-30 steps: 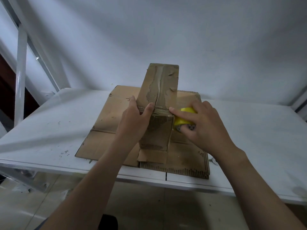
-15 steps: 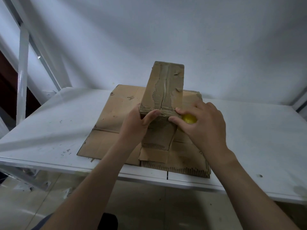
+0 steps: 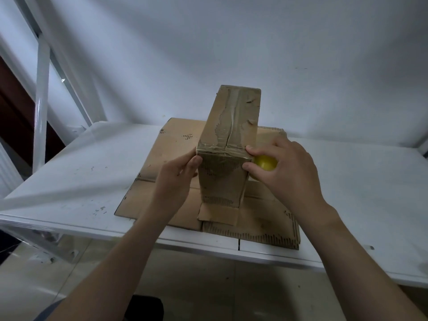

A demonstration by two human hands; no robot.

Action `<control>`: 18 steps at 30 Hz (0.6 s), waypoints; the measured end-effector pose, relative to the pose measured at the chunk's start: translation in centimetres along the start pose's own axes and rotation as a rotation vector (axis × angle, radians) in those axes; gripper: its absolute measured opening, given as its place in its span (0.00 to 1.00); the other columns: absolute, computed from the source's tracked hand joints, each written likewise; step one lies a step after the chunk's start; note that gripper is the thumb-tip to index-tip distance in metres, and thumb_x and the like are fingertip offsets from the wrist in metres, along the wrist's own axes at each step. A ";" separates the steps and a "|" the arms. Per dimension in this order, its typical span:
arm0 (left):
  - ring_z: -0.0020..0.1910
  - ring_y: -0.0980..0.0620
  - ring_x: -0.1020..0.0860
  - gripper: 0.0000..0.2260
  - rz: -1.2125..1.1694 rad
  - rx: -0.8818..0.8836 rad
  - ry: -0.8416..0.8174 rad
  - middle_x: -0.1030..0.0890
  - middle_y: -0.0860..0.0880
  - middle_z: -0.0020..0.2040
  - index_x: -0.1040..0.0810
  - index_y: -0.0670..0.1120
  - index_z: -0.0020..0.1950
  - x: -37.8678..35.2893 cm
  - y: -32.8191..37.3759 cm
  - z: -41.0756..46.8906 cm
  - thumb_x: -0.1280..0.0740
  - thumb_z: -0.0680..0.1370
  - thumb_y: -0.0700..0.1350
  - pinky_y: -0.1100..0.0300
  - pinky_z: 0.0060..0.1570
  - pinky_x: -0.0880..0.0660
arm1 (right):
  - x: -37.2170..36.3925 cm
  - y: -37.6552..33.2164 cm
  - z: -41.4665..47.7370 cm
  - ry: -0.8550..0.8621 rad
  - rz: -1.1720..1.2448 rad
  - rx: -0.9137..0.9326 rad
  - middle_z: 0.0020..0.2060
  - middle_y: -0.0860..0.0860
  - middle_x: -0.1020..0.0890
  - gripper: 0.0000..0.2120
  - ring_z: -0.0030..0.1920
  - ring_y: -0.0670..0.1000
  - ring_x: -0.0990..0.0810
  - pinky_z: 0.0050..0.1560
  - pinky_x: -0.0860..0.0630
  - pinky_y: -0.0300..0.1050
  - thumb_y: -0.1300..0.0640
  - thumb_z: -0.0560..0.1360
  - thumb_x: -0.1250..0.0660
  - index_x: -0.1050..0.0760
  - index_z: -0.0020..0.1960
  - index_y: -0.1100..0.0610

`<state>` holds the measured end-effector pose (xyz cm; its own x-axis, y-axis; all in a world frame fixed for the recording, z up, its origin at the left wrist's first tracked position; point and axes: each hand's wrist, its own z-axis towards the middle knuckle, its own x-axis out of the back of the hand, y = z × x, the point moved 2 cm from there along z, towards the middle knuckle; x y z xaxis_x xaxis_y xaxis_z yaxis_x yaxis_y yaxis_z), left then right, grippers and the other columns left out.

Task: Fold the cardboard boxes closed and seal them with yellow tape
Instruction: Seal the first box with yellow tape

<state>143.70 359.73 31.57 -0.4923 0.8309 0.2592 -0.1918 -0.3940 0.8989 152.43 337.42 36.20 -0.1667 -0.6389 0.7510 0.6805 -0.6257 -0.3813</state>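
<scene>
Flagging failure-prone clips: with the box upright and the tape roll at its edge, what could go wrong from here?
The tall box stands on flattened cardboard; a sideways pull by the right hand holding the yellow tape roll might tip it. The left hand grips only one edge, so it could twist. Its torn top face may hold tape poorly.
</scene>
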 end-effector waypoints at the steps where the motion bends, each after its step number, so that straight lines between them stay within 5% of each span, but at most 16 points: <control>1: 0.60 0.57 0.19 0.13 0.002 -0.008 0.006 0.16 0.61 0.57 0.21 0.66 0.63 -0.4 0.0 -0.3 0.40 0.83 0.57 0.48 0.58 0.19 | 0.1 -0.1 0.0 -0.025 -0.027 0.009 0.44 0.41 0.26 0.17 0.43 0.45 0.30 0.39 0.31 0.44 0.37 0.72 0.28 0.18 0.59 0.40; 4: 0.60 0.56 0.21 0.16 0.099 -0.037 0.086 0.18 0.55 0.58 0.22 0.52 0.66 -1.4 0.6 -0.6 0.44 0.84 0.51 0.51 0.61 0.23 | 0.6 -0.6 0.1 -0.104 -0.071 0.047 0.46 0.40 0.27 0.20 0.45 0.45 0.29 0.37 0.31 0.40 0.34 0.72 0.30 0.20 0.62 0.38; 8: 0.53 0.65 0.26 0.23 0.228 -0.029 0.320 0.37 0.51 0.65 0.37 0.45 0.80 -0.8 2.1 0.2 0.42 0.84 0.42 0.77 0.52 0.32 | 0.5 -1.5 -0.6 -0.223 0.261 0.090 0.59 0.37 0.24 0.27 0.57 0.37 0.28 0.52 0.34 0.27 0.38 0.72 0.26 0.28 0.69 0.36; 10: 0.52 0.60 0.25 0.24 0.284 -0.123 0.342 0.39 0.51 0.66 0.35 0.50 0.79 -0.6 2.8 0.5 0.42 0.82 0.40 0.72 0.56 0.29 | 0.3 -1.4 -1.3 -0.243 0.428 0.102 0.62 0.29 0.27 0.28 0.62 0.29 0.31 0.56 0.37 0.22 0.47 0.73 0.24 0.30 0.70 0.38; 13: 0.72 0.48 0.35 0.28 0.381 -0.089 0.205 0.42 0.53 0.74 0.29 0.53 0.76 -2.0 3.1 0.3 0.41 0.78 0.63 0.54 0.72 0.36 | -0.3 -0.3 -2.0 -0.254 0.562 0.024 0.60 0.28 0.27 0.29 0.60 0.32 0.28 0.52 0.31 0.24 0.50 0.71 0.21 0.30 0.67 0.39; 15: 0.77 0.48 0.47 0.40 0.439 -0.038 0.153 0.48 0.55 0.78 0.34 0.53 0.78 -3.2 2.8 0.1 0.40 0.72 0.73 0.53 0.70 0.43 | -0.5 0.3 -2.2 -0.239 0.576 -0.023 0.60 0.33 0.26 0.28 0.59 0.35 0.26 0.49 0.28 0.27 0.46 0.70 0.21 0.29 0.66 0.39; 18: 0.79 0.50 0.51 0.45 0.439 -0.013 0.184 0.52 0.57 0.80 0.35 0.52 0.79 -3.4 2.5 0.3 0.38 0.68 0.75 0.54 0.68 0.44 | -0.4 0.5 -2.5 -0.145 0.478 -0.019 0.61 0.37 0.23 0.28 0.59 0.33 0.27 0.51 0.30 0.25 0.43 0.70 0.22 0.28 0.66 0.38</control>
<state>145.10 356.03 33.07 -0.6714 0.5020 0.5453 0.0580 -0.6979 0.7138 151.03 336.27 34.34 0.2625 -0.7881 0.5568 0.6434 -0.2871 -0.7097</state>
